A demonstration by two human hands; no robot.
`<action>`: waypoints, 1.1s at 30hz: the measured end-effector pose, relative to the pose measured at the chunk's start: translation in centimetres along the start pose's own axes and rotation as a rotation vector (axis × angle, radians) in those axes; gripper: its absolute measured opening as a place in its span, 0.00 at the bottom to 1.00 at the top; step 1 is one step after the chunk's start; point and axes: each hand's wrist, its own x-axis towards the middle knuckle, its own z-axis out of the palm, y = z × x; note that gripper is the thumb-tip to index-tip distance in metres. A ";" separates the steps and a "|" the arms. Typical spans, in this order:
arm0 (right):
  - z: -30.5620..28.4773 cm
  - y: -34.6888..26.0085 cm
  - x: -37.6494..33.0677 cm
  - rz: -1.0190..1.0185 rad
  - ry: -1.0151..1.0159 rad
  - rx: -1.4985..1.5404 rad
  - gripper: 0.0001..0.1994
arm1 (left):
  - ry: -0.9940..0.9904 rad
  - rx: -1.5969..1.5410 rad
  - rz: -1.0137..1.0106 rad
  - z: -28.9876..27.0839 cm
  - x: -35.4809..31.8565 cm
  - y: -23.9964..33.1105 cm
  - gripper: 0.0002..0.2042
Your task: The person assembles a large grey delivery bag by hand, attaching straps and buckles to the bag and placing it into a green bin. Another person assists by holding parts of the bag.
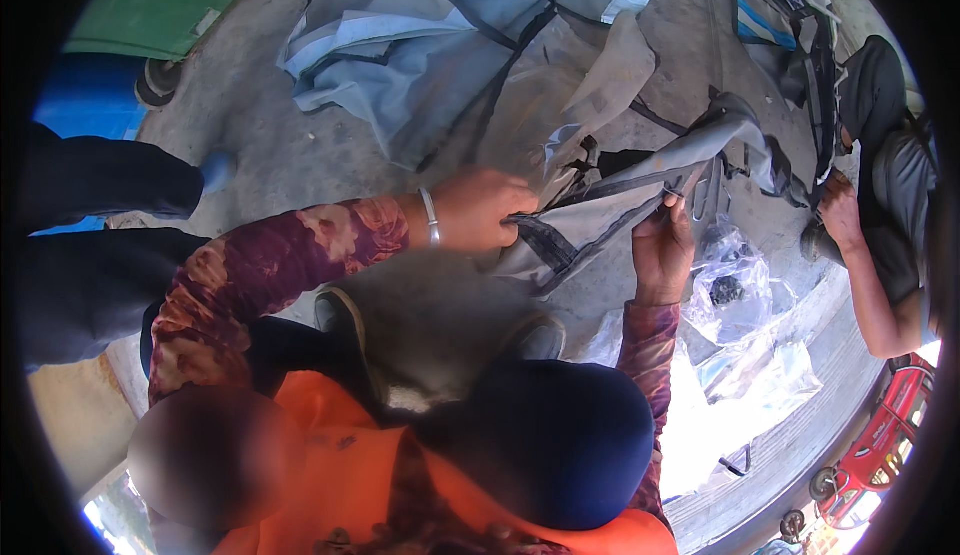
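Note:
A grey fabric piece with black edging (590,223) stretches between my two hands, above the floor. My left hand (478,209), with a silver bangle at the wrist, is closed on its black-trimmed left corner. Upright at the other side, my right hand (664,260) pinches the lower black edge between thumb and fingers. The fabric's far end runs up and right into a crumpled, folded part (735,127). Just beyond my left hand lies a translucent, brownish sheet (560,90) with torn black bits beside it.
A large pale-grey sheet with black trim (400,65) spreads over the concrete floor (250,105). Clear plastic bags (735,290) lie right of my right hand. Another person's hand (840,207) holds black-edged material at right. Someone's dark-trousered legs (110,180) are at left. Bins (150,5) stand behind.

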 end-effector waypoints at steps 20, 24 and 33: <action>-1.6 2.0 -0.6 0.068 0.377 -0.283 0.12 | -0.286 -0.172 -0.268 -3.2 0.1 -2.9 0.13; 4.3 -0.5 -3.3 -0.026 0.592 -1.217 0.13 | -0.083 0.200 0.071 -2.5 -0.6 -2.3 0.08; 8.7 7.3 0.4 0.421 -0.246 -1.073 0.12 | -0.100 0.571 0.574 -3.4 -3.8 -2.2 0.05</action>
